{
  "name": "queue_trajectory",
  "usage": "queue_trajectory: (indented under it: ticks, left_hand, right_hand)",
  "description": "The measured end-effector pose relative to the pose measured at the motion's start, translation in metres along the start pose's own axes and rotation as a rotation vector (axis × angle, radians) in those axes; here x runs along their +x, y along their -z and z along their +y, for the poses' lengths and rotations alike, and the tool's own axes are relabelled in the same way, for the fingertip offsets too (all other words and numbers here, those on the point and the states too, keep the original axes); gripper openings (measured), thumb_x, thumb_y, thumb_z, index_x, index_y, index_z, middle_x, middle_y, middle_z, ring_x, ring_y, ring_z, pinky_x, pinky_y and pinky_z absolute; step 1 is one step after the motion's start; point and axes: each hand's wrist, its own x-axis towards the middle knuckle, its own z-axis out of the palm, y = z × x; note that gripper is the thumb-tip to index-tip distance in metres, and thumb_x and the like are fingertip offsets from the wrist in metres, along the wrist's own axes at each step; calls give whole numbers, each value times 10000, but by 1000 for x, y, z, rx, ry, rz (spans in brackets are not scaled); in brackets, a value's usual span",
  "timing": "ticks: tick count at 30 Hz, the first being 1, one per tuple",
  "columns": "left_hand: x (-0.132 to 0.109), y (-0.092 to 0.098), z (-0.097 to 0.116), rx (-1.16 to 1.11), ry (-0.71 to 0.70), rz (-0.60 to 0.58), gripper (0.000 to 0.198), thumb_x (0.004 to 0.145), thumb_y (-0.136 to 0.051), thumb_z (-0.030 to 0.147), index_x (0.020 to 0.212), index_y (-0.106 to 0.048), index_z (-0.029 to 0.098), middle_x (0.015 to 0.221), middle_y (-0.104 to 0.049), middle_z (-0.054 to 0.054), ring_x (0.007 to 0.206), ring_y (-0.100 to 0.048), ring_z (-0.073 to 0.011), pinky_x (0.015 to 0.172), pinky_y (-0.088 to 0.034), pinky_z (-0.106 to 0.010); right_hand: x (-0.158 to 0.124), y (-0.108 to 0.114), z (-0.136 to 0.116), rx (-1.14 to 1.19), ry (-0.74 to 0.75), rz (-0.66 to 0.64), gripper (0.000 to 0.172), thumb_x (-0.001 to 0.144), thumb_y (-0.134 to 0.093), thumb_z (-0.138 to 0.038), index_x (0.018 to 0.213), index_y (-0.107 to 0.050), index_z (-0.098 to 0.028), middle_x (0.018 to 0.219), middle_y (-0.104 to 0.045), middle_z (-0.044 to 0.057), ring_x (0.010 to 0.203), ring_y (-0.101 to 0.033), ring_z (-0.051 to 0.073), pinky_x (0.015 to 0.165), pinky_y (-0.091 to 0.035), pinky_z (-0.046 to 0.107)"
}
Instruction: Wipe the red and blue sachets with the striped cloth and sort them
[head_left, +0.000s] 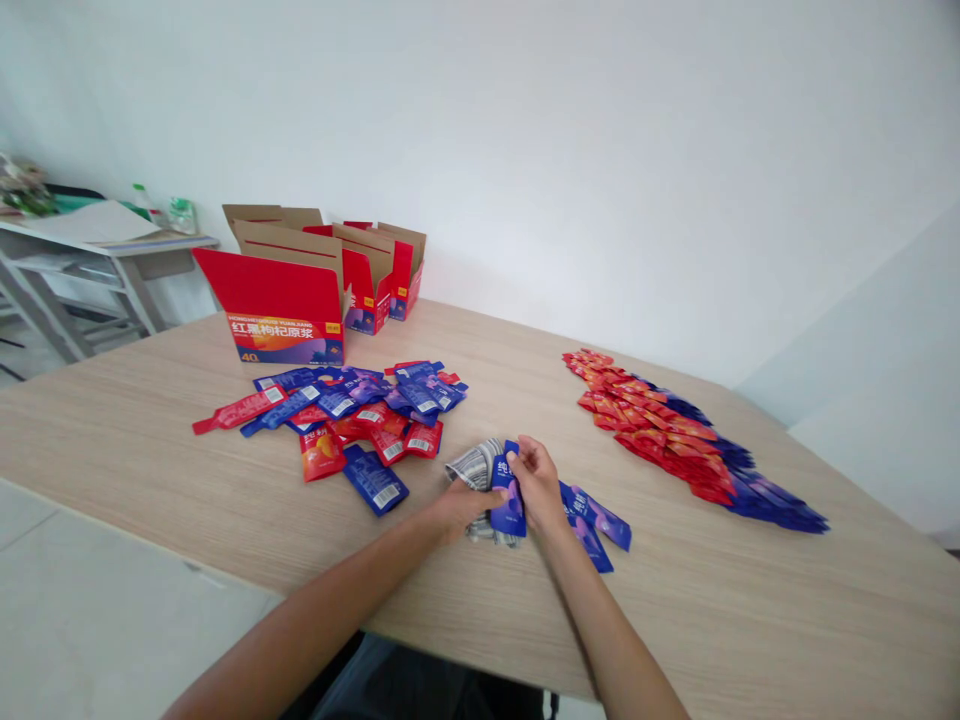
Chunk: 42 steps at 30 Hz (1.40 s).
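Both my hands are closed on one blue sachet with white print, held up over the near part of the table. My left hand grips its lower left side, thumb on the front, and also has a grey striped cloth bunched behind the sachet. With its thumb near the top edge, my right hand holds the sachet's upper right side. Just right of that hand, several blue sachets lie fanned on the table. A loose heap of red sachets and blue sachets lies to the left.
Open red cartons stand at the back left, flaps up. Overlapping rows of red sachets and blue sachets stretch along the right of the wooden table. Behind is a white wall; a grey desk stands far left.
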Motion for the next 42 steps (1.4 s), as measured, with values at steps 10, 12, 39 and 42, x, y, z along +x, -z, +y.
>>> queue_trajectory:
  ticks: [10,12,39,42]
  left_hand:
    - [10,8,17,-232,-137,177,476,588,-916,202,1000,-680,166,873,-760,-50,783,-723,-213,721,-576,-315]
    - [9,9,23,-257,-154,179,479,584,-921,194,996,-678,155,819,-749,-41,755,-720,-202,687,-568,-287]
    - [-20,7,44,-302,-40,-318,646,866,-601,639,1323,-633,184,1101,-754,-113,1014,-709,-303,929,-531,-416]
    - [-22,6,50,-359,-38,-336,694,874,-544,688,1340,-619,180,1117,-747,-126,1009,-707,-305,910,-536,-422]
  right_hand:
    - [-32,-15,-19,-377,408,-239,547,928,-637,-473,1411,-512,-250,1482,-512,123,1397,-465,270,1170,-381,503]
    - [-39,-20,-17,-548,492,-260,496,961,-589,-465,1405,-537,-251,1529,-456,127,1435,-412,286,1196,-334,537]
    - [-29,-6,-33,-708,695,-283,510,1012,-547,-329,1514,-462,-328,1704,-122,55,1537,-223,320,1210,-316,563]
    - [-29,-5,-33,-742,683,-349,523,1012,-548,-318,1525,-445,-326,1706,-110,62,1526,-260,318,1199,-340,552]
